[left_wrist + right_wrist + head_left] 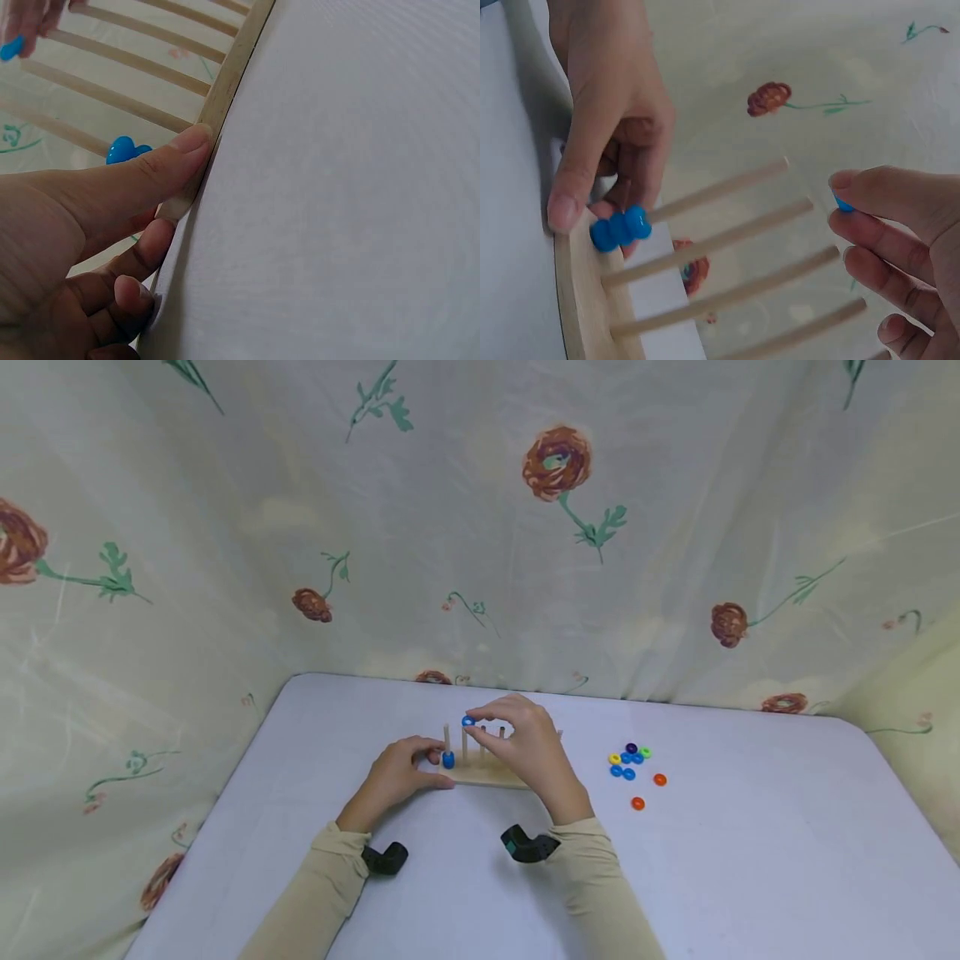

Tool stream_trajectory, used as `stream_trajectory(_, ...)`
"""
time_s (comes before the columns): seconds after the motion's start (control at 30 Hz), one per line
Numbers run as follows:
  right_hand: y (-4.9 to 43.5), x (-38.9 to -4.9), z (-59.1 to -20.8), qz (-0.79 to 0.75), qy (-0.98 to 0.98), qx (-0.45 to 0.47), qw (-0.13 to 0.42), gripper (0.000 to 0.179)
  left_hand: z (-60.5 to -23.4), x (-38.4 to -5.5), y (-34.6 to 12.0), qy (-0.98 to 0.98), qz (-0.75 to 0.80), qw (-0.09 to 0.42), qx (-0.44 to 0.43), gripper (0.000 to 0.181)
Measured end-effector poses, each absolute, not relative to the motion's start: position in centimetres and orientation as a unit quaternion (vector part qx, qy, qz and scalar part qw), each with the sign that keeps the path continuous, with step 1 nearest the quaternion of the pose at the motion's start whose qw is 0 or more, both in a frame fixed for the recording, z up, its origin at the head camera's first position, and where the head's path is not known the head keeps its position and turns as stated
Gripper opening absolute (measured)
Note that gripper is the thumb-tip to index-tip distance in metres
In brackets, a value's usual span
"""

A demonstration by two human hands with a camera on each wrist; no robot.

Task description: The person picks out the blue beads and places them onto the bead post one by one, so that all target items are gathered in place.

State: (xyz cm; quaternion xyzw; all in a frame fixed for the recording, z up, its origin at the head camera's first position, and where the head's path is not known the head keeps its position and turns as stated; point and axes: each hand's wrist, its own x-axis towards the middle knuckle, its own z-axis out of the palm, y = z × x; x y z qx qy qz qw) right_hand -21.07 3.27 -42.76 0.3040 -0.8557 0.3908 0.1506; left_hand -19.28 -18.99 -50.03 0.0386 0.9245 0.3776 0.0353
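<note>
A wooden peg rack [487,773] stands on the table, its upright pegs in a row. My left hand [397,774] grips its left end, the thumb along the front edge of the base. On the leftmost peg sits a short stack of blue rings [620,228], at the base. Between thumb and index finger my right hand [531,750] pinches a single blue ring [468,721], held near the top of the second peg from the left. In the right wrist view that ring is mostly covered by the fingertips and is apart from the pegs.
To the right of the rack lie several loose blue rings [628,774], a yellow ring [614,760], a purple ring [632,748] and a green ring [647,752]. Two orange rings [637,803] lie nearby. A flowered curtain [480,527] hangs behind the white table [750,860].
</note>
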Motion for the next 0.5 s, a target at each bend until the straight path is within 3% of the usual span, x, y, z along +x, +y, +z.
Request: stream_trajectory(0.5,0.3,-21.0,-43.5,0.370,-0.845,0.324,0.212,0.017,-50.2,-19.2,-19.3,0.917,0.397,0.037,0.037,0.054)
